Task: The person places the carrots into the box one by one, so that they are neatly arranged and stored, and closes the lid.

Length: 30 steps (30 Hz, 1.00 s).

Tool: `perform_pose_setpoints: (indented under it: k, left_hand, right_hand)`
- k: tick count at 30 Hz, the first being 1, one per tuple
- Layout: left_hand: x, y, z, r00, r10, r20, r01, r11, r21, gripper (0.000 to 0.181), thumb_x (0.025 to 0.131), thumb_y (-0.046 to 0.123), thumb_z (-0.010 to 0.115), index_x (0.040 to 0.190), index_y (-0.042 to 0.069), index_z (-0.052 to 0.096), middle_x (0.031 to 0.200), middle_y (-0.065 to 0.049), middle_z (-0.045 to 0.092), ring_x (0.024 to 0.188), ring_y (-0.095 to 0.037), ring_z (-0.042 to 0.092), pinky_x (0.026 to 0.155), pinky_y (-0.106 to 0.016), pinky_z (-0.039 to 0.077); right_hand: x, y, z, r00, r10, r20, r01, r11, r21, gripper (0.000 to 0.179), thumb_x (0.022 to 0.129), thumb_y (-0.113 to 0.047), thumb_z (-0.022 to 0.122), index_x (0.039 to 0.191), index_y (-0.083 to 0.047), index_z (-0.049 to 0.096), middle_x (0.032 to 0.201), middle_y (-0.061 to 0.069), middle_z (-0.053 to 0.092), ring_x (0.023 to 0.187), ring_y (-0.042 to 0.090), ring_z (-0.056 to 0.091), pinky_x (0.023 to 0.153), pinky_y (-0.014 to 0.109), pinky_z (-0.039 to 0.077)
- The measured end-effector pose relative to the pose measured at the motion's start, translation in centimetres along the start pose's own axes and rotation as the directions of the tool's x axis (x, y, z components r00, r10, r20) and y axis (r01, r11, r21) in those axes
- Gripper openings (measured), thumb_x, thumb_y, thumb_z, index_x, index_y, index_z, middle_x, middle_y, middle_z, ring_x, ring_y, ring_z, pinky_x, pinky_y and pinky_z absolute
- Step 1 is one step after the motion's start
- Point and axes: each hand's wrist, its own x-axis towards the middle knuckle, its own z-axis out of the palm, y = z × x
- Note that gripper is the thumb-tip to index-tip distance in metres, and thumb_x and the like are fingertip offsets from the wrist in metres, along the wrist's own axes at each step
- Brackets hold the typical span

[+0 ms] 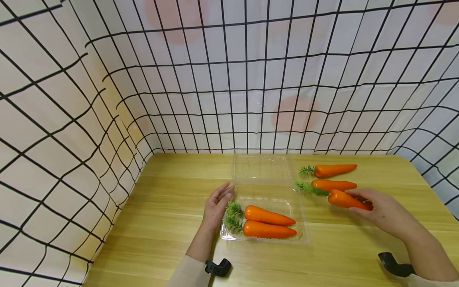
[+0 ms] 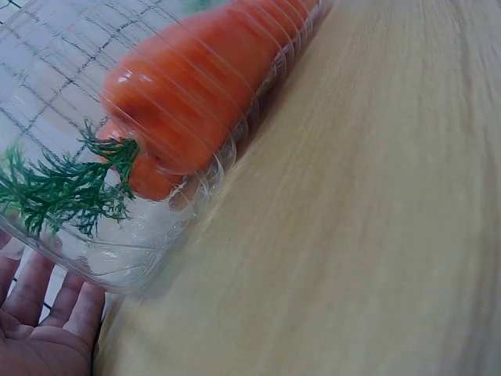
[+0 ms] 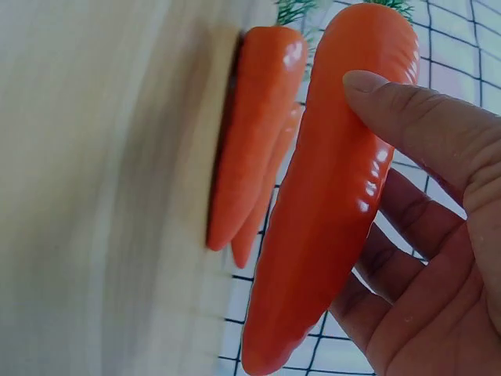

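Observation:
My right hand (image 1: 385, 209) grips an orange carrot (image 1: 346, 199) with a green leafy top, lifted above the wooden table. In the right wrist view the thumb lies along the held carrot (image 3: 333, 172), the fingers behind it. My left hand (image 1: 215, 207) is at the left rim of a clear plastic clamshell box (image 1: 265, 240), its fingers loosely extended by the wall. The lid (image 1: 261, 167) is folded back. Inside the box lie two carrots side by side, the rear carrot (image 1: 269, 215) and the front carrot (image 1: 269, 229), leafy tops to the left.
Two more carrots lie on the table right of the lid: a far carrot (image 1: 335, 170) and a nearer carrot (image 1: 333, 185), tops to the left. A white cloth with black grid lines (image 1: 251, 79) walls the back and sides of the wooden table (image 1: 161, 207).

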Motion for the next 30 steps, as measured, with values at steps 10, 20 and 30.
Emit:
perform_pose_setpoints:
  k: [10, 20, 30]
  left_hand:
    - [0.0, -0.2, -0.1, 1.0, 0.005, 0.01, -0.005, 1.0, -0.01, 0.048, 0.103, 0.007, 0.056, 0.149, -0.005, 0.046, 0.147, -0.027, 0.055, 0.139, -0.04, 0.052, 0.109, -0.028, 0.05]
    - [0.0, 0.0, 0.0, 1.0, -0.006, 0.002, 0.006, 1.0, -0.025, 0.047, 0.103, 0.007, 0.057, 0.148, -0.002, 0.048, 0.147, -0.027, 0.055, 0.14, -0.04, 0.05, 0.106, -0.023, 0.049]
    - [0.0, 0.0, -0.1, 1.0, -0.008, 0.004, 0.008, 1.0, 0.013, 0.047, 0.104, 0.009, 0.056, 0.148, -0.002, 0.048, 0.147, -0.025, 0.056, 0.14, -0.039, 0.051, 0.105, -0.022, 0.05]
  right_hand:
    - [-0.2, -2.3, -0.6, 0.999, -0.019, -0.034, 0.019, 1.0, -0.011, 0.054, 0.092, -0.039, 0.076, 0.138, -0.013, 0.062, 0.131, 0.026, 0.063, 0.113, 0.045, 0.06, 0.086, 0.063, 0.05]
    - [0.0, -4.3, -0.6, 0.987, -0.122, -0.102, 0.117, 0.992, -0.056, 0.049, 0.09, -0.033, 0.079, 0.133, -0.013, 0.066, 0.119, 0.016, 0.071, 0.096, 0.027, 0.065, 0.074, 0.042, 0.055]
    - [0.3, -6.1, 0.5, 0.959, -0.22, -0.178, 0.208, 0.975, -0.084, 0.044, 0.087, -0.03, 0.082, 0.127, -0.013, 0.071, 0.117, 0.009, 0.074, 0.093, 0.02, 0.064, 0.074, 0.035, 0.054]
